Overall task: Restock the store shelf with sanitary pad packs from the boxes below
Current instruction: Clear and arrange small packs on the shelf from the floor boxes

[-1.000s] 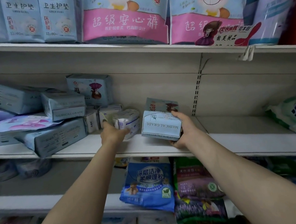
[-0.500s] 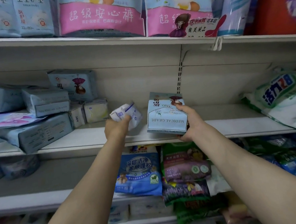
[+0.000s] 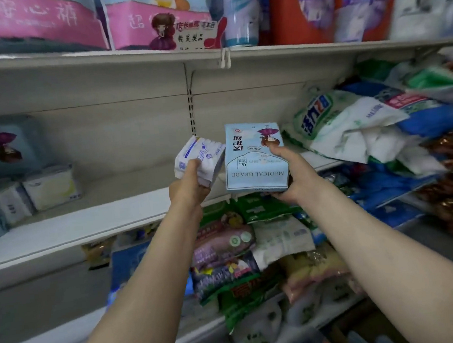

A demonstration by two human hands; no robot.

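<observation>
Two packs were held up side by side in front of the middle shelf (image 3: 100,219). A small white pack (image 3: 200,157) was gripped from below by the left hand (image 3: 191,187), its fingers curled round the lower end. At three o'clock from it, nearly touching, a pale blue pack (image 3: 254,157) printed upside down was clasped by the right hand (image 3: 293,176), thumb pressed on its face and fingers hidden behind. More blue packs (image 3: 4,148) were seen at nine o'clock on the shelf.
</observation>
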